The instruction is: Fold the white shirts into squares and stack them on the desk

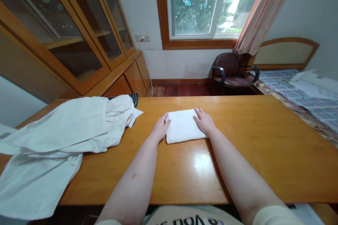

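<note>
A white cloth, folded into a neat flat rectangle, lies on the wooden table in front of me. My left hand rests against its left edge, thumb on top and the fingers along the side, partly hidden. On the cloth's right part lies my right hand, flat, with its fingers stretched out. What kind of garment or cloth it is does not show. To the left, a loose heap of white clothing spreads over the table and hangs past its front edge.
Black-and-white striped fabric pokes out behind the heap. A wooden cabinet with glass doors stands at the left. Beyond the table are an office chair, a window with a pink curtain, and a bed at the right.
</note>
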### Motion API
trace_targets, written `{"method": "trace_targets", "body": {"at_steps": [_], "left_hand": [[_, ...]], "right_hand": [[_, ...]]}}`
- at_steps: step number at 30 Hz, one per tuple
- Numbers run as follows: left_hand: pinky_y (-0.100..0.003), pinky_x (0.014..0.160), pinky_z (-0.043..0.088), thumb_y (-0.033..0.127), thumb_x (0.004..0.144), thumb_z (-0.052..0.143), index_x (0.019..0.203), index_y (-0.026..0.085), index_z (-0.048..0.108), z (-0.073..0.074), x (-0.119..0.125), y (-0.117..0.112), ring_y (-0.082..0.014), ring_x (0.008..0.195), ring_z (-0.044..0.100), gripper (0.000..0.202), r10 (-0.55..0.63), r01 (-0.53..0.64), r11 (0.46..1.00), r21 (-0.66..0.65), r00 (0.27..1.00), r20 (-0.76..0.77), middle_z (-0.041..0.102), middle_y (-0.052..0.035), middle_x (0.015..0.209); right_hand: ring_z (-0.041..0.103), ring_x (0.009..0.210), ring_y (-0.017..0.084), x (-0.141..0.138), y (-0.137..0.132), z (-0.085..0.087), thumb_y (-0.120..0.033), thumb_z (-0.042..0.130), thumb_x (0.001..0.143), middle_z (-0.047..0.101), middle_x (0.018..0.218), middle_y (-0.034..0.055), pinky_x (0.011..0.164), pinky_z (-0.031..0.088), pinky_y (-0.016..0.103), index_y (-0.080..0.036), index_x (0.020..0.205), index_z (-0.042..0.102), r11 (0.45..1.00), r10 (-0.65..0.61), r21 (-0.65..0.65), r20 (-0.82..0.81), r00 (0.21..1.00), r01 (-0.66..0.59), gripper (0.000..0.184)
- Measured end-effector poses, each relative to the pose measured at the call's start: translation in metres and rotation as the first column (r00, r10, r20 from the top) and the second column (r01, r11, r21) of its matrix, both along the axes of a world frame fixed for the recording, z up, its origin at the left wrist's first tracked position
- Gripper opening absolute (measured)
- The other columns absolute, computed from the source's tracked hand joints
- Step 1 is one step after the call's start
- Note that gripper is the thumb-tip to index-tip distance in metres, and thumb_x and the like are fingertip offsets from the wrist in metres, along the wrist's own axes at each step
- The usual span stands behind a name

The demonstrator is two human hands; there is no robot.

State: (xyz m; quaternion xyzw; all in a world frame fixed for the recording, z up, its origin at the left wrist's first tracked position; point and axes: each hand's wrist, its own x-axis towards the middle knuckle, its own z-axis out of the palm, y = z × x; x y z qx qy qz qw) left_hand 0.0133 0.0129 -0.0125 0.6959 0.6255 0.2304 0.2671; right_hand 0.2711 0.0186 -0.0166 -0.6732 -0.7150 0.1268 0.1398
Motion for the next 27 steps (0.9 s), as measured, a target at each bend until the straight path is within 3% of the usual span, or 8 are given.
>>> {"method": "trace_targets", "body": {"at_steps": [2, 5, 7, 10, 13, 16, 21, 27], "left_hand": [[-0.034, 0.104, 0.036, 0.025, 0.092, 0.036, 0.137, 0.018, 0.043, 0.0, -0.017, 0.01, -0.0185, 0.121, 0.051, 0.046, 0.143, -0.145, 0.989, 0.039, 0.989, 0.042, 0.055, -0.0111, 0.132], [-0.04, 0.103, 0.036, 0.024, 0.085, 0.05, 0.128, 0.021, 0.054, 0.001, -0.031, 0.021, -0.0244, 0.12, 0.051, 0.043, 0.27, -0.259, 0.96, 0.103, 0.957, -0.11, 0.061, -0.009, 0.125], [-0.042, 0.106, 0.032, 0.028, 0.082, 0.057, 0.123, 0.025, 0.059, 0.002, -0.031, 0.025, -0.0263, 0.124, 0.046, 0.041, 0.213, -0.19, 0.972, 0.136, 0.961, -0.177, 0.06, -0.0055, 0.127], [-0.041, 0.109, 0.028, 0.03, 0.083, 0.055, 0.115, 0.03, 0.064, 0.003, -0.025, 0.024, -0.024, 0.126, 0.044, 0.033, 0.081, -0.059, 0.987, 0.146, 0.985, -0.152, 0.062, -0.0004, 0.125], [-0.04, 0.108, 0.029, 0.026, 0.082, 0.054, 0.108, 0.029, 0.068, 0.005, -0.022, 0.022, -0.0219, 0.118, 0.052, 0.03, 0.044, -0.039, 0.993, 0.114, 0.998, -0.04, 0.067, -0.001, 0.115], [-0.038, 0.102, 0.037, 0.025, 0.079, 0.054, 0.106, 0.025, 0.069, 0.006, -0.022, 0.021, -0.0208, 0.105, 0.06, 0.031, 0.02, -0.029, 0.998, 0.055, 0.987, 0.159, 0.07, -0.0035, 0.108], [-0.034, 0.098, 0.042, 0.023, 0.075, 0.055, 0.11, 0.019, 0.068, 0.009, -0.021, 0.019, -0.0209, 0.105, 0.061, 0.038, 0.028, -0.004, 0.999, -0.054, 0.892, 0.451, 0.069, -0.006, 0.11], [-0.034, 0.097, 0.044, 0.031, 0.074, 0.059, 0.11, 0.018, 0.066, 0.015, -0.021, 0.016, -0.0216, 0.11, 0.059, 0.038, 0.012, 0.054, 0.994, -0.096, 0.811, 0.586, 0.067, -0.0073, 0.115]], "right_hand": [[0.032, 0.136, 0.025, 0.002, 0.0, -0.001, -0.043, 0.034, 0.094, 0.024, 0.152, 0.0135, 0.11, 0.022, 0.043, -0.019, 0.146, 0.031, 1.0, 0.008, 0.003, -0.005, 1.0, -0.008, 0.057], [0.034, 0.134, 0.028, 0.007, 0.002, -0.001, -0.044, 0.039, 0.092, 0.029, 0.15, 0.0158, 0.108, 0.024, 0.044, -0.016, 0.145, 0.032, 0.999, 0.049, 0.001, -0.022, 0.999, -0.049, 0.06], [0.037, 0.132, 0.027, 0.01, 0.002, 0.0, -0.045, 0.045, 0.089, 0.038, 0.146, 0.0152, 0.107, 0.026, 0.041, -0.016, 0.141, 0.039, 0.997, 0.077, 0.026, -0.054, 0.996, -0.076, 0.06], [0.048, 0.119, 0.024, 0.014, 0.003, 0.002, -0.044, 0.055, 0.083, 0.056, 0.128, 0.0118, 0.102, 0.033, 0.036, -0.018, 0.125, 0.056, 0.99, 0.097, 0.115, -0.136, 0.986, -0.081, 0.049], [0.056, 0.1, 0.02, 0.016, 0.003, 0.001, -0.039, 0.056, 0.082, 0.064, 0.105, 0.0079, 0.092, 0.04, 0.032, -0.019, 0.103, 0.065, 0.985, 0.074, 0.17, -0.227, 0.971, -0.035, 0.03], [0.057, 0.09, 0.019, 0.016, 0.004, 0.0, -0.038, 0.055, 0.083, 0.065, 0.092, 0.0061, 0.085, 0.041, 0.03, -0.019, 0.092, 0.067, 0.983, 0.04, 0.182, -0.268, 0.963, 0.01, 0.024], [0.058, 0.09, 0.018, 0.016, 0.007, -0.003, -0.037, 0.055, 0.083, 0.066, 0.092, 0.0068, 0.084, 0.041, 0.029, -0.019, 0.09, 0.069, 0.984, 0.03, 0.178, -0.271, 0.962, 0.019, 0.024], [0.058, 0.089, 0.018, 0.016, 0.007, -0.003, -0.037, 0.055, 0.083, 0.066, 0.092, 0.0066, 0.083, 0.041, 0.028, -0.019, 0.09, 0.069, 0.984, 0.023, 0.174, -0.268, 0.963, 0.025, 0.024]]}}
